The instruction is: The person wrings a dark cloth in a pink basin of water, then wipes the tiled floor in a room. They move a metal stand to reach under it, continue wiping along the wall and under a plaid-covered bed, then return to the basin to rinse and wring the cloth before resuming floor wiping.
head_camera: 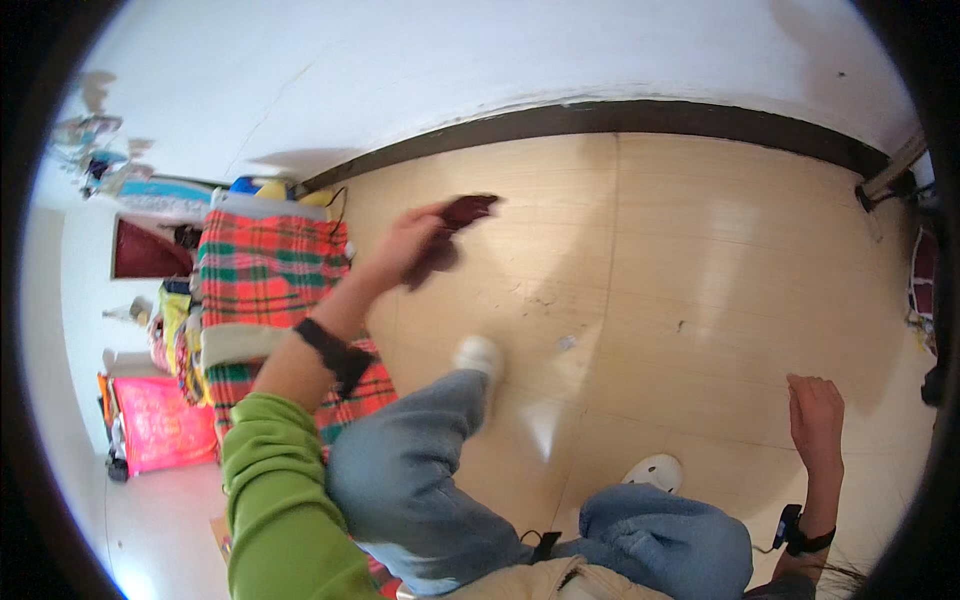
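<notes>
My left hand (409,244) is stretched out above the floor, closed around a dark maroon piece of cloth (469,212) that hangs out on both sides of the fingers. The cloth is slightly blurred, and its exact kind cannot be told. At the right, my right hand (816,412) hangs over the floor with its fingers curled together, and nothing shows in it. Both wrists carry black straps. My legs in blue jeans and two white shoes (654,473) are below, on the light wood-look floor (660,300).
A bed with a red and green plaid cover (270,255) stands at the left. Beyond it are piled clothes (176,322) and a bright pink bag (169,426). A white wall with a dark baseboard (600,118) runs across the top. A metal leg (892,172) stands at the right.
</notes>
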`<state>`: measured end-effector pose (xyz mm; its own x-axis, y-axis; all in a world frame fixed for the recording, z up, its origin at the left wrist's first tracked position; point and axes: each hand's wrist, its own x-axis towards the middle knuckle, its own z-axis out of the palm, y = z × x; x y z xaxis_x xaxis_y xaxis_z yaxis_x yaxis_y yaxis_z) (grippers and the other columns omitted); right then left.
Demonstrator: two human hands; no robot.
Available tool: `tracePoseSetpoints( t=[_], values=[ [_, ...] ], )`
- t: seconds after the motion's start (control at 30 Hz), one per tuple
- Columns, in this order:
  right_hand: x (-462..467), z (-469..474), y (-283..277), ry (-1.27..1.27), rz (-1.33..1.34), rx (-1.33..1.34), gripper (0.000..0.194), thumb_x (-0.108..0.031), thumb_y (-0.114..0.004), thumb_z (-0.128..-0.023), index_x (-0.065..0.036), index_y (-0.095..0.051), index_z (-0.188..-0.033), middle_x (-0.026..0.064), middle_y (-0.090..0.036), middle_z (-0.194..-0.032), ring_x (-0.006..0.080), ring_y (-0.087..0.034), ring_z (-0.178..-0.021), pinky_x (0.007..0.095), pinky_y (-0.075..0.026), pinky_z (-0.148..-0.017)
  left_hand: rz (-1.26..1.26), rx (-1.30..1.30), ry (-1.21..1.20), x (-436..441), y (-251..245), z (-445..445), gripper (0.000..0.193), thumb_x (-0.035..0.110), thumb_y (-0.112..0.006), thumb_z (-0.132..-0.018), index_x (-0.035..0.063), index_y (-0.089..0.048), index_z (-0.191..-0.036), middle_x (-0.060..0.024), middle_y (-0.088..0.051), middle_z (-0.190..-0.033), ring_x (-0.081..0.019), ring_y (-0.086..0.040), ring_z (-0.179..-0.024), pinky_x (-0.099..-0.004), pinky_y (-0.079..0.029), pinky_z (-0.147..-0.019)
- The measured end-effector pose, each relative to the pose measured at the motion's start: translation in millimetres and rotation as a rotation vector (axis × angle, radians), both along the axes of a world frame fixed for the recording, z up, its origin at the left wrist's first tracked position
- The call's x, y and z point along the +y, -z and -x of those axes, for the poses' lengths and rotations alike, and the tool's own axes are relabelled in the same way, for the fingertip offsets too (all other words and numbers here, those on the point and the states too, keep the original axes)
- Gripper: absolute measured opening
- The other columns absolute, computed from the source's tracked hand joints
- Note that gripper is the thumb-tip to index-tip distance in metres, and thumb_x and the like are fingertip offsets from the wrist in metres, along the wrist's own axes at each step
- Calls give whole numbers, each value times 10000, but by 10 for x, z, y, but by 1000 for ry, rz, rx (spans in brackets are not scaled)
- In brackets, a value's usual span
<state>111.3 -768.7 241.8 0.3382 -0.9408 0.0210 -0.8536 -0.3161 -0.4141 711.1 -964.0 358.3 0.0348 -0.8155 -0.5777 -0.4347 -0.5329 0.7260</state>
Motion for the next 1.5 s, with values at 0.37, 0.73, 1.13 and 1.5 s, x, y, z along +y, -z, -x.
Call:
tracePoseSetpoints(
  t=[0.37, 0.73, 1.13, 1.5],
  values=[
    [79, -344, -257, -10, 34, 130, 219, 31, -668, -919, 24, -675, -1137, 174, -678, -976, 367, -638, -910, 447, -510, -857, 341, -169, -672, 1806, 712, -3083, 410, 149, -468, -1061, 41, -625, -1424, -40, -710, -1014, -144, -664, -827, -301, -559, -709],
    [755, -235, -1014, 270, -254, 503, 146, 46, -608, -973, 28, -675, -1102, 193, -689, -998, 401, -646, -959, 488, -519, -864, 203, -893, -930, 2672, 3718, -3681, 576, 158, -458, -1008, -42, -457, -1549, -238, -454, -1611, -377, -409, -1505, -426, -296, -1263],
    [493, -481, -867, 272, -315, 520, 154, 12, -641, -982, 27, -700, -1124, 203, -729, -1063, 390, -688, -998, 475, -551, -883, 593, -688, -235, 1445, 3502, -2781, 630, 52, -469, -909, -34, -461, -1534, -228, -407, -1636, -384, -345, -1537, -464, -251, -1286],
    [807, -651, -922, 315, -300, 447, 151, 18, -637, -975, 5, -698, -1112, 187, -703, -972, 377, -665, -875, 469, -532, -781, 647, -225, 540, 1271, 3456, 1143, 758, 19, -644, -813, -23, -429, -1539, -246, -460, -1581, -392, -429, -1485, -473, -337, -1250]
  ],
)
